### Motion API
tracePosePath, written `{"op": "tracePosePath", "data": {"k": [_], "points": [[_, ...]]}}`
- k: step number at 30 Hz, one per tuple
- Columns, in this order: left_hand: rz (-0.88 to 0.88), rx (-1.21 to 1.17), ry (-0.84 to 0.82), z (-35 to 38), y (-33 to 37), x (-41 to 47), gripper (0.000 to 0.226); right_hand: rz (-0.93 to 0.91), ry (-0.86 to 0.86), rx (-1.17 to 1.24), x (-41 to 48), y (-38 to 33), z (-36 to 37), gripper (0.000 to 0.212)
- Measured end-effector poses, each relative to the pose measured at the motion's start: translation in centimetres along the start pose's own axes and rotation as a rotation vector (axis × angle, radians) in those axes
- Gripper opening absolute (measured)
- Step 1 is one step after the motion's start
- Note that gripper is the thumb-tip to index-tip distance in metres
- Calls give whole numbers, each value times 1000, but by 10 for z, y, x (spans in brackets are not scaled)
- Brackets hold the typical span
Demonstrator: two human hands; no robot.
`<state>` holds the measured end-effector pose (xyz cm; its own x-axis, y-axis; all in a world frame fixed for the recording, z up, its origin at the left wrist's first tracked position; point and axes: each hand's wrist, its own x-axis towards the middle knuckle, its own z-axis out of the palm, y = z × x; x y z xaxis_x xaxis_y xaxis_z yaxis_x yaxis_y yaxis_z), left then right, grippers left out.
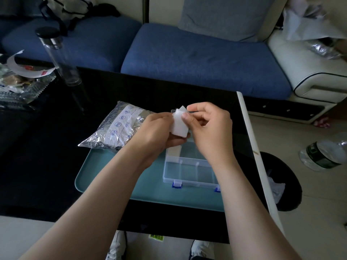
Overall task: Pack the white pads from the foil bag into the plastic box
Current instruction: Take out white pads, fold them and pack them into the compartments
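White pads point(179, 124) pinched between left hand point(157, 131) and right hand point(208, 126), above plastic box point(189, 166).

The counter point(47, 175) before me is black and glossy, with a white edge on its right side. Behind the counter runs a sofa point(197, 59) with blue seats, a cream frame and a grey cushion point(227, 17). Right of the counter: pale tiled floor point(319, 203), a dark round bin point(289, 166) and a plastic bottle point(323, 154) lying down. Light is dim.

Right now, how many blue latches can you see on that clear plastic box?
2. One blue latch sits on the plastic box's near edge, toward its left; a second blue latch is toward the right, partly behind the right forearm. Others may hide on the far side.
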<state>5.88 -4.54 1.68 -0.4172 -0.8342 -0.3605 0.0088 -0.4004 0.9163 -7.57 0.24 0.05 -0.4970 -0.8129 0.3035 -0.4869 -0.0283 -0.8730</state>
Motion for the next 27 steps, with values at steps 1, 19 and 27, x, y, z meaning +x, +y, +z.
{"op": "tracePosePath", "data": {"k": [1, 19, 27], "points": [[-7, -11, -10, 1, 0, 0, 35, -3, 24, 3, 0, 1, 1, 14], [166, 186, -52, -9, -11, 10, 27, 139, -62, 11, 2, 1, 10, 17], [156, 164, 50, -9, -12, 8, 29, 314, 220, 356, 6, -5, -3, 16]]}}
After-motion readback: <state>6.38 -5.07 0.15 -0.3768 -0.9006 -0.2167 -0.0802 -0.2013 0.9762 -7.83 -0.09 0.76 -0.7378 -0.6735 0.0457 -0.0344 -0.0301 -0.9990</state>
